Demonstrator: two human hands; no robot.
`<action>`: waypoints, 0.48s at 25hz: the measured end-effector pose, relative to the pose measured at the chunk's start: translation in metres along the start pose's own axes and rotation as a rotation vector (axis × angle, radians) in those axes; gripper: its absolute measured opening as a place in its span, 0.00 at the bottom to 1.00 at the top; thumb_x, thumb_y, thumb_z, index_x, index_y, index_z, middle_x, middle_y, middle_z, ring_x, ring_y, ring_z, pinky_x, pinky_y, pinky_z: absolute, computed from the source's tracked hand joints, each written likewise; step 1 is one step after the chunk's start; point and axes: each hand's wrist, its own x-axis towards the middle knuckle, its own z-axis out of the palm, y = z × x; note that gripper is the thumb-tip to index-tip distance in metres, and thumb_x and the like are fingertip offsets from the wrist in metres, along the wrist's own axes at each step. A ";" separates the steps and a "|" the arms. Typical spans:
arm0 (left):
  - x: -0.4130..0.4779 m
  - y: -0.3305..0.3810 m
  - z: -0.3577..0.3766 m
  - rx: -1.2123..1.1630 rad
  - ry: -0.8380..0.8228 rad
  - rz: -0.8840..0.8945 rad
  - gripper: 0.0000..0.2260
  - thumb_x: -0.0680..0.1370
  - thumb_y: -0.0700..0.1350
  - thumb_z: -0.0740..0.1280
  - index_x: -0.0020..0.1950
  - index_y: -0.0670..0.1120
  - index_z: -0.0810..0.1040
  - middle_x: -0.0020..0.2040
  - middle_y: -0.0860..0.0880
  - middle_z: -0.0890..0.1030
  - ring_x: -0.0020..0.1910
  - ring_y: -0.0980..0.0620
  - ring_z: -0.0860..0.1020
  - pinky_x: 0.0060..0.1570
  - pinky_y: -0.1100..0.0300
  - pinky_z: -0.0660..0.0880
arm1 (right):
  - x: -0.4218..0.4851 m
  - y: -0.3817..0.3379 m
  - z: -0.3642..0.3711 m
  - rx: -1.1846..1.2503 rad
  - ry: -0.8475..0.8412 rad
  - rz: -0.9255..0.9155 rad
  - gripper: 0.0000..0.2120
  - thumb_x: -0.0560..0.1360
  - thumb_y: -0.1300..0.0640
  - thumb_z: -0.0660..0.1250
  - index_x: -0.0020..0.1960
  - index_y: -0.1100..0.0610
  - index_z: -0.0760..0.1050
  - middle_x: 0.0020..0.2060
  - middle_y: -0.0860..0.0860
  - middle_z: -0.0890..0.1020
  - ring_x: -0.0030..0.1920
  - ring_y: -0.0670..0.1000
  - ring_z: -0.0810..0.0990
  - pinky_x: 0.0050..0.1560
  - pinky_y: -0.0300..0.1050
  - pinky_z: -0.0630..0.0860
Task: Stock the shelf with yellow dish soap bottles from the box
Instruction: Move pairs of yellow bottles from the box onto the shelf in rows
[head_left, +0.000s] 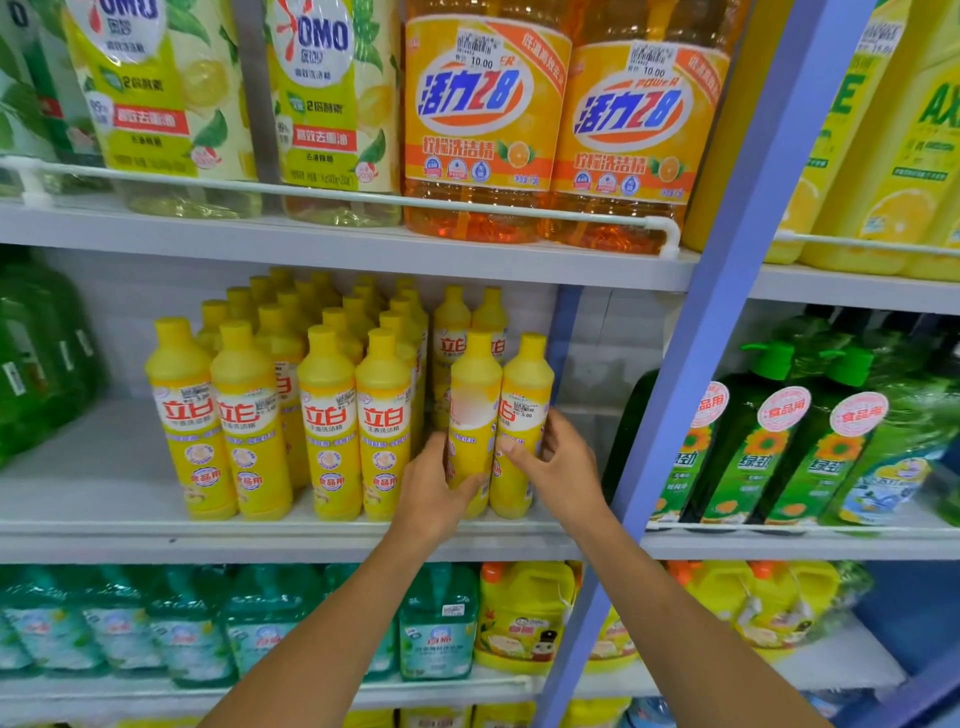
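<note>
Several yellow dish soap bottles (327, 415) stand in rows on the middle shelf (104, 530). At the right end of the front row stand two more bottles side by side. My left hand (434, 488) wraps the lower part of the left one (472, 395). My right hand (558, 462) grips the lower part of the right one (524, 384). Both bottles are upright with their bases at the shelf's front edge. The box is out of view.
Large orange bottles (483, 130) and yellow-green bottles (156, 93) fill the shelf above. A blue upright post (691, 364) stands just right of my right hand. Green pump bottles (769, 447) sit beyond it. Bare shelf lies left of the yellow rows.
</note>
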 end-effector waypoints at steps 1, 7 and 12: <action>-0.001 0.000 0.001 0.008 0.033 0.000 0.27 0.71 0.48 0.79 0.66 0.47 0.73 0.61 0.49 0.81 0.60 0.49 0.80 0.58 0.51 0.79 | 0.000 0.004 0.001 -0.003 0.009 0.002 0.29 0.71 0.51 0.78 0.70 0.51 0.74 0.61 0.44 0.83 0.60 0.43 0.82 0.61 0.48 0.81; -0.001 0.008 0.020 0.059 0.171 -0.078 0.28 0.68 0.52 0.80 0.62 0.46 0.71 0.59 0.46 0.79 0.59 0.46 0.78 0.55 0.49 0.78 | 0.001 0.006 -0.001 -0.088 -0.053 0.028 0.29 0.73 0.47 0.76 0.71 0.47 0.71 0.63 0.43 0.81 0.62 0.42 0.80 0.63 0.48 0.80; 0.000 0.000 0.022 0.149 0.133 -0.096 0.28 0.68 0.48 0.80 0.62 0.47 0.72 0.60 0.46 0.80 0.61 0.44 0.79 0.58 0.45 0.77 | -0.017 0.030 0.001 -0.299 0.020 0.107 0.24 0.69 0.44 0.79 0.60 0.48 0.75 0.54 0.44 0.83 0.53 0.43 0.83 0.56 0.48 0.83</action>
